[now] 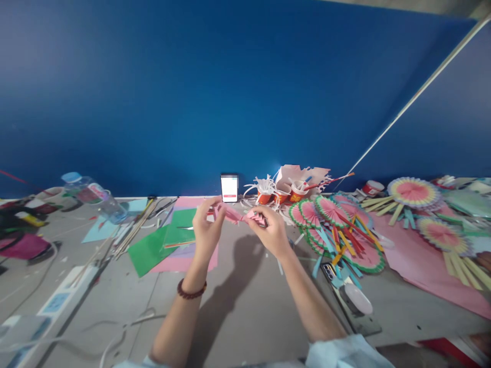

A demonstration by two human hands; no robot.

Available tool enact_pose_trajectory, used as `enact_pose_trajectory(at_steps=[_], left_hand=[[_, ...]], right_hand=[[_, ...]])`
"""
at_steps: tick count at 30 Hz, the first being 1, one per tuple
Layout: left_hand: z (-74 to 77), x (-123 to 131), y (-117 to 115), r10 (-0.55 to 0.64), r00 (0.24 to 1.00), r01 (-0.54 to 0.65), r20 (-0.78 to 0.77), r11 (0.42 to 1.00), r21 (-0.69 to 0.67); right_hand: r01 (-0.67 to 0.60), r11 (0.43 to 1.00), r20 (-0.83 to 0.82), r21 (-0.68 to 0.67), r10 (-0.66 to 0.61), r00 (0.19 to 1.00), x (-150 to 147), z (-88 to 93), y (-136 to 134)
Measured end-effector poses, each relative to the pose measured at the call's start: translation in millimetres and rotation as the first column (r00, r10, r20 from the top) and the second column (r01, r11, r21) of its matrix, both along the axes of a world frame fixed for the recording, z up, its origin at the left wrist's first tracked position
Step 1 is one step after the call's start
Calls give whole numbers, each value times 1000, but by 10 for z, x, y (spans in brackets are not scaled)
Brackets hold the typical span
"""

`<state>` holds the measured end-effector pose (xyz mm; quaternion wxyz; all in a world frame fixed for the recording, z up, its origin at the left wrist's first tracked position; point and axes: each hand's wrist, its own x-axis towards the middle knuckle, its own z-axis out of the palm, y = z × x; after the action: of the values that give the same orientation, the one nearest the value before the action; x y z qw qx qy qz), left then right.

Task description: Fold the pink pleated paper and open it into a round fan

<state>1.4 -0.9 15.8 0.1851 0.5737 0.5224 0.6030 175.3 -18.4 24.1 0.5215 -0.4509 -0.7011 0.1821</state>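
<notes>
A strip of folded pink paper (232,214) is stretched between my two hands above the grey table. My left hand (207,225), with a dark beaded bracelet on its wrist, pinches the left end. The right end, which shows narrow pleats, is gripped between the thumb and fingers of my right hand (269,230). Just beyond them, a phone (229,187) with a lit screen stands upright against the blue wall. Green paper sheets (149,250) lie over pink and purple ones to the left of my hands.
Paper cups (297,191) with strips stand at the wall. Pleated paper rosettes (333,210) and a second phone (329,272) lie right. Thin sticks (134,230), a plastic bottle (94,193) and a white power strip (61,301) are on the left, with loose cables nearer.
</notes>
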Motion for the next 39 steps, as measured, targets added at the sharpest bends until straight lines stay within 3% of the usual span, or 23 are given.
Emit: enact_pose_trajectory(at_steps=[5, 8, 13, 21, 31, 39], left_hand=[[-23, -141, 76, -154, 983, 157, 98, 987, -25], [18, -209, 75, -244, 968, 247, 60, 967, -56], [82, -234, 40, -237, 972, 235, -8, 967, -100], [52, -216, 21, -322, 938, 340, 125, 925, -169], [98, -180, -21, -420, 901, 432, 104, 887, -164], [113, -96, -56, -453, 871, 483, 190, 860, -166]], right_hand=[[9, 999, -54, -34, -11, 998, 24, -36, 35], [37, 997, -104, -62, -44, 994, 62, -69, 73], [37, 998, -103, -47, -41, 994, 127, -96, 114], [-58, 995, -45, -83, 54, 998, 224, -46, 104], [-174, 981, -31, -84, 172, 985, 272, 0, 97], [-246, 938, -106, -242, 227, 968, 250, -6, 95]])
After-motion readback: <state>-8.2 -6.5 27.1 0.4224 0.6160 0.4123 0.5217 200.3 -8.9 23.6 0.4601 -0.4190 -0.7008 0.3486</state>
